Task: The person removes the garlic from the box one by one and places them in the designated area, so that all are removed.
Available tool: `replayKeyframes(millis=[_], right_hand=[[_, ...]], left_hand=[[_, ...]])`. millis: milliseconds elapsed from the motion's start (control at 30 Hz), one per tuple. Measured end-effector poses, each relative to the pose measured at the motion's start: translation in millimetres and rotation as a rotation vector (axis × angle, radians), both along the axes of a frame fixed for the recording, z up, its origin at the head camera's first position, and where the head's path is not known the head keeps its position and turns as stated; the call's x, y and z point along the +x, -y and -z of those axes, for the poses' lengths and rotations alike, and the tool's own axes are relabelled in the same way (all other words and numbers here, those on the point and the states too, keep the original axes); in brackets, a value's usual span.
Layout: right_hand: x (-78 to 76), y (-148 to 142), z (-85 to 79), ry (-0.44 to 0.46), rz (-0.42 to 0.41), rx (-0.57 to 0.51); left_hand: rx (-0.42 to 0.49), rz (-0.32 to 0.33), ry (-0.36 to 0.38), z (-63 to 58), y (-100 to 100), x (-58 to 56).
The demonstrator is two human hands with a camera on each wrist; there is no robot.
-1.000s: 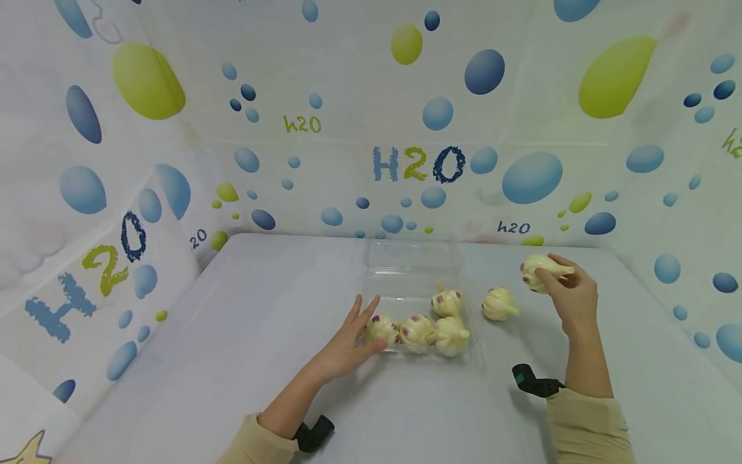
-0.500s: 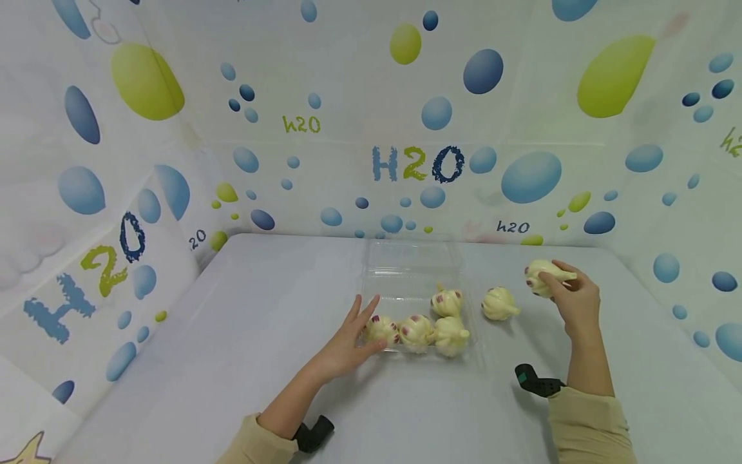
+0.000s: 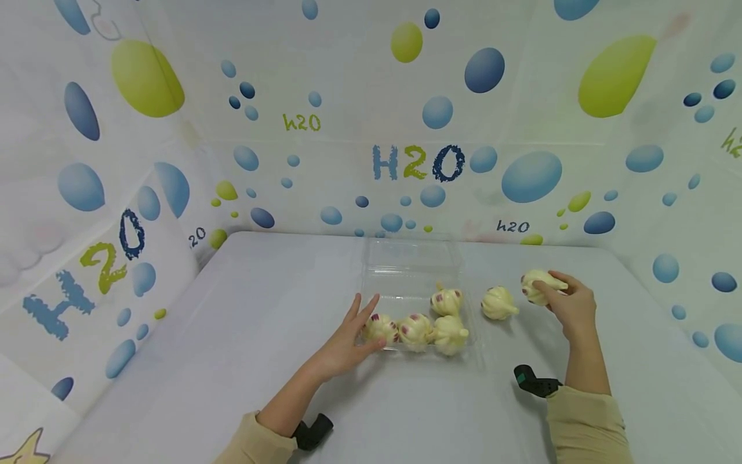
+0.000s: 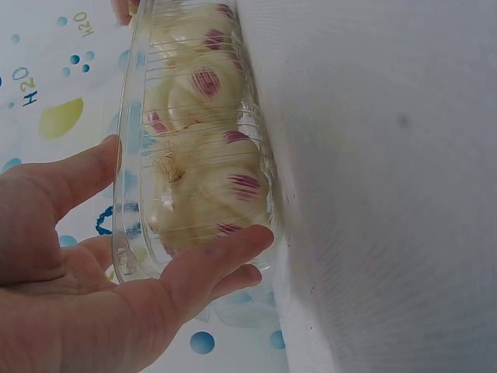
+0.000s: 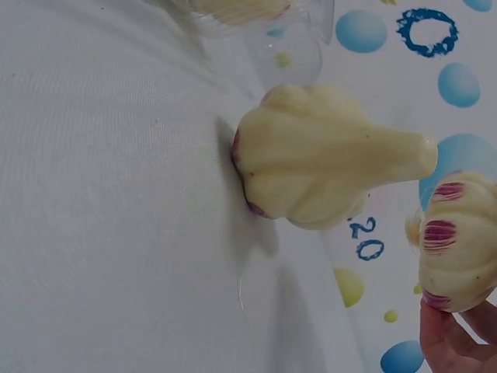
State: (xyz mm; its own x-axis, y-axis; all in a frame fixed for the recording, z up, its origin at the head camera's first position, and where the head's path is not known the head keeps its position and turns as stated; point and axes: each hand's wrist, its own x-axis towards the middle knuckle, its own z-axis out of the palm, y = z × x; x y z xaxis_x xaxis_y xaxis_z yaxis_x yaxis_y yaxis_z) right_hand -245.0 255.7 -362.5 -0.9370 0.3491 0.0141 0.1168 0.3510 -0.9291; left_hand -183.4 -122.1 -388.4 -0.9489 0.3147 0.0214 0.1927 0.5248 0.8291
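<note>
The right hand (image 3: pixel 574 306) pinches a garlic bulb (image 3: pixel 534 287) between thumb and fingers, holding it off the tabletop (image 3: pixel 255 290), its neck pointing toward three o'clock and its purple-marked base toward nine. Below it, toward eight o'clock, a loose bulb (image 3: pixel 498 303) rests on the tabletop, well apart from the person's left hand, its neck toward four o'clock.

At nine o'clock from that loose bulb stands a clear plastic container (image 3: pixel 400 256), its lid swung back flat toward twelve. Four bulbs sit in it: three in a row along the six o'clock edge, namely the left bulb (image 3: pixel 380 329), the middle bulb (image 3: pixel 415 332) and the corner bulb (image 3: pixel 450 335), with the far bulb (image 3: pixel 446 301) at twelve o'clock from the corner one.

The left hand (image 3: pixel 342 345) lies at the container's eight o'clock corner with fingers spread and fairly straight; its thumb touches the near wall, and a finger reaches the rim. The two hands are well apart.

Both arms wear beige sleeves (image 3: pixel 588 422), and a black wrist camera (image 3: pixel 313 430) shows beside the left forearm, another beside the right. Toward twelve o'clock, behind the tabletop, rises a white backdrop (image 3: pixel 359 90) printed with blue and green drops and "H2O".
</note>
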Motion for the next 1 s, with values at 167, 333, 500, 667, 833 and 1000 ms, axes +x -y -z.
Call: replayKeyframes(millis=[167, 333, 500, 667, 833, 1000], right_hand=[[-1.2, -3, 4.9, 0.046, -0.023, 0.042], [-2.9, -3, 9.8, 0.091, -0.042, 0.066], [-4.9, -2, 14.0, 0.117, -0.064, 0.094], [-8.2, -2, 18.9, 0.138, -0.096, 0.114], [-8.7, -1, 21.9, 0.15, -0.132, 0.11], [-8.2, -2, 24.2, 0.165, -0.173, 0.128]], left_hand=[[0.005, 0.001, 0.0, -0.9, 0, 0.2], [0.004, -0.002, 0.002, -0.7, 0, 0.0], [-0.001, 0.0, -0.001, -0.1, 0, -0.3], [-0.001, 0.001, -0.002, -1.4, 0, 0.3], [0.0, -0.002, 0.004, -2.5, 0, 1.2], [-0.004, -0.003, 0.001, -2.4, 0, 1.7]])
